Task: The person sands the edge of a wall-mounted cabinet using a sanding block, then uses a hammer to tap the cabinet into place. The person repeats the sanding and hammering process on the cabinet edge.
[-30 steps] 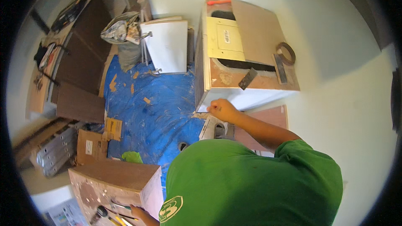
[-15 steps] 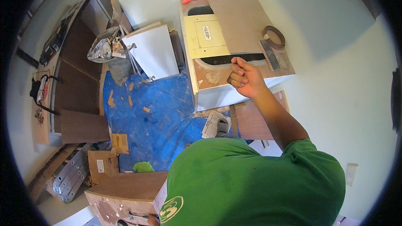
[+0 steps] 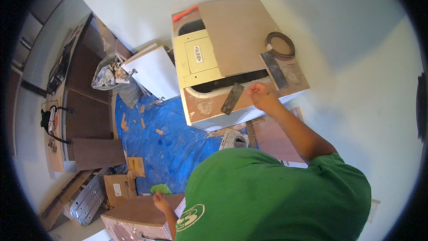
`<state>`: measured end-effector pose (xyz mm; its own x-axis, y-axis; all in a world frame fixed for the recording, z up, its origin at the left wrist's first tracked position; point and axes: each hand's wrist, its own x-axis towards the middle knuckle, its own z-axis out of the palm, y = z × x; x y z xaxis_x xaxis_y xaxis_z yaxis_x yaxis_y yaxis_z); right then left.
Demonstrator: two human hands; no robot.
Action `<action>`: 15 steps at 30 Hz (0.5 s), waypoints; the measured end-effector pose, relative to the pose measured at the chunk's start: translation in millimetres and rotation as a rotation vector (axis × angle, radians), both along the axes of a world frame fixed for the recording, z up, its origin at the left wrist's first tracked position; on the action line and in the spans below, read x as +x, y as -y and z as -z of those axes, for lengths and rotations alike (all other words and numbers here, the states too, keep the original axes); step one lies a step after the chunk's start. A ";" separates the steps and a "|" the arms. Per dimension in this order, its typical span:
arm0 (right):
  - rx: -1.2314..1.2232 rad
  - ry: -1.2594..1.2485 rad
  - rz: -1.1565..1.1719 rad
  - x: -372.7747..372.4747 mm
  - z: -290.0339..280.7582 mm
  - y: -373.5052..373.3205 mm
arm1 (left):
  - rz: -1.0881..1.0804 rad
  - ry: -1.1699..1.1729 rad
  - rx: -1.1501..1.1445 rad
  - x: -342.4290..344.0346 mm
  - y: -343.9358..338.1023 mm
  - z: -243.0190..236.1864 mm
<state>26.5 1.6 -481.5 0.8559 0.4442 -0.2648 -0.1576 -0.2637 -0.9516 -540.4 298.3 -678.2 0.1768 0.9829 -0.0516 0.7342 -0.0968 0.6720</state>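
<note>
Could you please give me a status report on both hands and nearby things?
Right hand curled beside dark, flat rectangular block on brown-topped cabinet. Left hand near crumpled bright green sheet. Large flat brown panel partly covers cabinet.

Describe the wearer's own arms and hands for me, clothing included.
Both the left hand and the right hand are bare, with no gloves visible. The right forearm is uncovered, below a short green sleeve belonging to a plain green shirt. A pale, rounded emblem marks the shirt near the left arm, whose sleeve is out of sight.
</note>
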 end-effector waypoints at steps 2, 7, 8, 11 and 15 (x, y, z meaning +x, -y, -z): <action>-0.036 -0.153 -0.138 -1.8 44.3 6.3 | 0.130 0.455 -0.126 102.2 -6.3 -6.9; -0.040 -0.659 -0.186 -38.2 65.6 -12.0 | 0.721 0.200 0.144 320.5 16.2 -123.5; -0.023 -0.754 -0.147 -44.6 65.7 -18.2 | 0.813 0.221 0.161 350.0 21.6 -139.2; 0.130 -0.839 -0.021 -46.7 75.7 -36.0 | 1.088 0.301 0.192 414.2 28.5 -165.4; 0.199 -0.740 0.046 -55.5 119.6 -46.6 | 1.365 0.387 0.172 447.9 13.7 -167.0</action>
